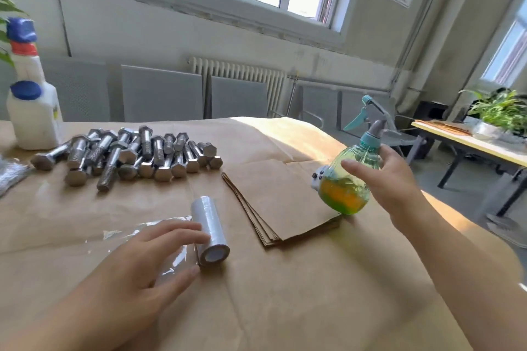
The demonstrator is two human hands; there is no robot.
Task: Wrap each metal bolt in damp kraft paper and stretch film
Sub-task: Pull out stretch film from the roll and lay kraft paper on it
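On the paper-covered table (285, 308): film roll (209, 229) lying flat, axis running away from the person, left hand (148, 262) resting open against it; right hand (387, 179) gripping tilted spray bottle (349, 177); bolts (128, 154) heaped far left; paper sheets (279, 196) stacked centre.

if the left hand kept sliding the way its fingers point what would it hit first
The left hand points right, fingertips already on the roll of stretch film. Pushing on would roll or shove that first; beyond it lies the stack of kraft paper sheets, though depth is hard to judge.
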